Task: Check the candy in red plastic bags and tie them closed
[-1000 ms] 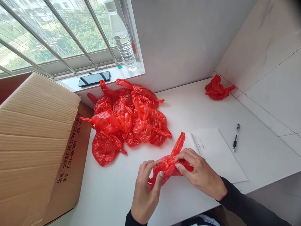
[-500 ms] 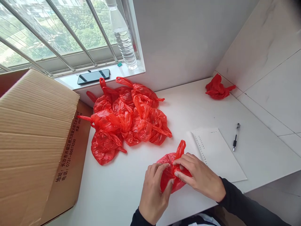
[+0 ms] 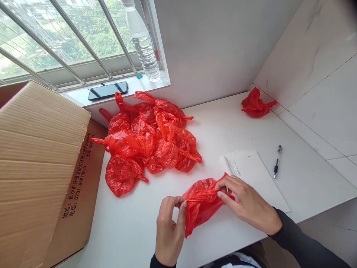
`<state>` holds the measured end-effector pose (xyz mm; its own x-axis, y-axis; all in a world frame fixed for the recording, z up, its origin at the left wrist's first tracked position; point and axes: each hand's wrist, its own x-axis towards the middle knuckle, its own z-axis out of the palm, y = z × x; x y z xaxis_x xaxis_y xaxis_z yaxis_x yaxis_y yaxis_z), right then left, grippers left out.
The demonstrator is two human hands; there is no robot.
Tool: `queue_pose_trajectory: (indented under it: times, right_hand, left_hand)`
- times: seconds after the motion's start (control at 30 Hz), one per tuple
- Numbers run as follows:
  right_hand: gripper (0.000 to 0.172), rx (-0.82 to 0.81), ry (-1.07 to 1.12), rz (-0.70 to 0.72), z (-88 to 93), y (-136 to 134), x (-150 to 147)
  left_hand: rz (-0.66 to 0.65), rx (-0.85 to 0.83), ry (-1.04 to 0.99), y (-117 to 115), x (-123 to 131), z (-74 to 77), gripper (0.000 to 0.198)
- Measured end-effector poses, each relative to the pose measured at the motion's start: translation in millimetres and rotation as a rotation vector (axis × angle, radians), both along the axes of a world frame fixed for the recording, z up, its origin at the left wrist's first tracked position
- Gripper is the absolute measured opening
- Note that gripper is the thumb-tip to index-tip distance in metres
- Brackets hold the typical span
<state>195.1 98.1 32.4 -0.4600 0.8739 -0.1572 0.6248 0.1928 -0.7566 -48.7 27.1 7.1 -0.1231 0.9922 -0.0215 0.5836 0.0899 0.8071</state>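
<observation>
At five o'clock, your left hand (image 3: 170, 229) and right hand (image 3: 248, 206) pinch a red bag's (image 3: 205, 212) twisted top between fingers (image 3: 182, 216); likely light, soft, slippery, tearable: grip those gathered ends.

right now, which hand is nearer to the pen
Right: the right hand is left of the pen, nearer the person; the left hand is farther left, across the held red bag.

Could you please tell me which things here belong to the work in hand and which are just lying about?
Probably in the work:
red bag, held by left hand and right hand
heap of red bags

Probably lying about:
phone
water bottle
pen
notebook
cardboard box (role unclear)
red bundle, far right (also unclear)
</observation>
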Motion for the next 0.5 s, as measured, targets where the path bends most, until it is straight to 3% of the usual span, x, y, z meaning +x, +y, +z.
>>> queue_pose_trajectory:
  times: [0.1, 0.23, 0.37, 0.5]
  right_hand:
    - [0.014, 0.055, 0.005, -0.020, 0.3, 0, 2]
    - [0.024, 0.096, 0.032, 0.034, -1.9, -1, -5]
    - [0.018, 0.081, 0.041, 0.077, -2.5, 0, -10]
    - [0.014, 0.016, 0.075, -0.047, -2.2, 3, -1]
  left_hand:
    - [0.033, 0.011, -0.010, 0, 3, 5.4, 0.013]
    - [-0.083, 0.096, 0.035, 3, 18, 5.0, 0.040]
    - [-0.099, 0.137, 0.036, 8, 24, 0.0, 0.012]
    - [0.010, 0.132, -0.002, 10, 12, 3.8, 0.009]
